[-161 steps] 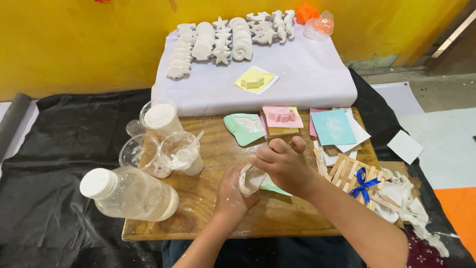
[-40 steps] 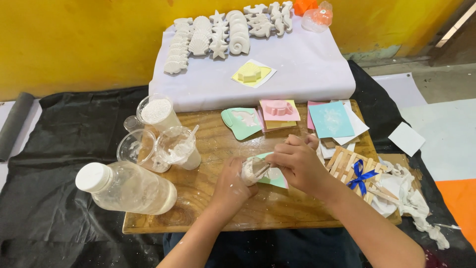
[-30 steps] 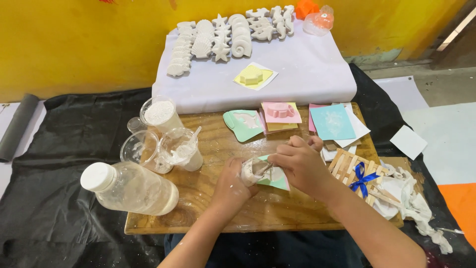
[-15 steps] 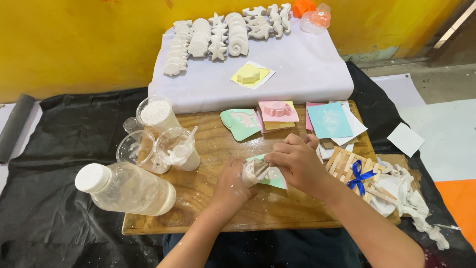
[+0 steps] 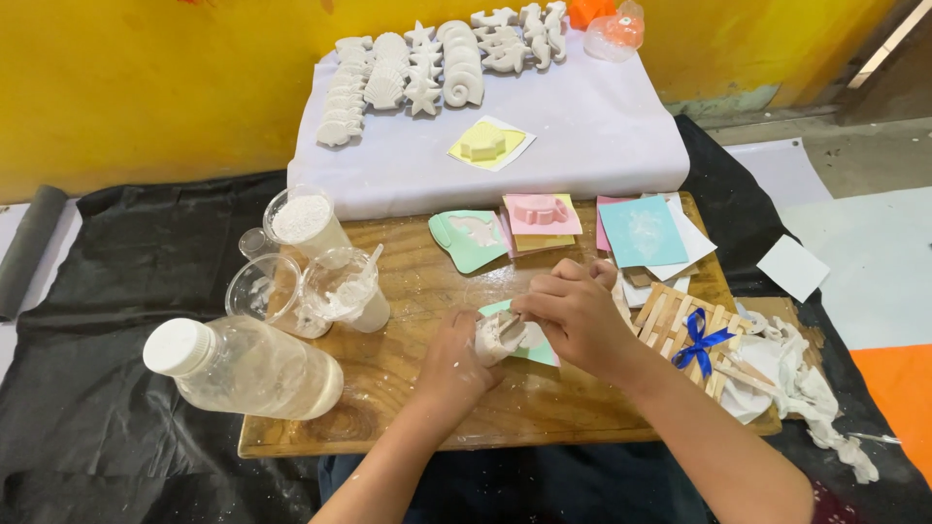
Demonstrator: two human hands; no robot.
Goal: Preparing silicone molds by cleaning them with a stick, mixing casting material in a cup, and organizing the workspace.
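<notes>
Hands meet over the near middle of the wooden board [image 5: 417,291], both closed on one small whitish plaster-coated mould or casting [image 5: 495,337], a lumpy piece dusted with white. Left hand [image 5: 454,361] cups it from below and behind, fingers curled shut around its lower side; right hand [image 5: 575,315] comes over the top, fingertips [image 5: 524,309] pinched on its upper edge. Whether the piece is the soft mould or the hardened cast inside cannot be told; it is mostly hidden by the grip. Directly under the grip lies a pale green flat card [image 5: 529,344], touching or just below the piece. Judged handling: light, small enough for one palm; if plaster, brittle at thin edges and chalky, so slippery with dust; if a flexible mould, soft and apt to buckle. Best hold looks like the thick body, supported from beneath, with only light pinching at the rim. Left of the grip stand clear plastic cups with white residue [image 5: 335,291] and a clear plastic bottle with white cap [image 5: 243,367] lying on its side. Beyond the grip, rows of white shell and starfish castings [image 5: 427,68] rest on a white cloth [image 5: 602,136]. Right of the grip sits a wooden stick raft with blue ribbon bow [image 5: 694,340].
</notes>
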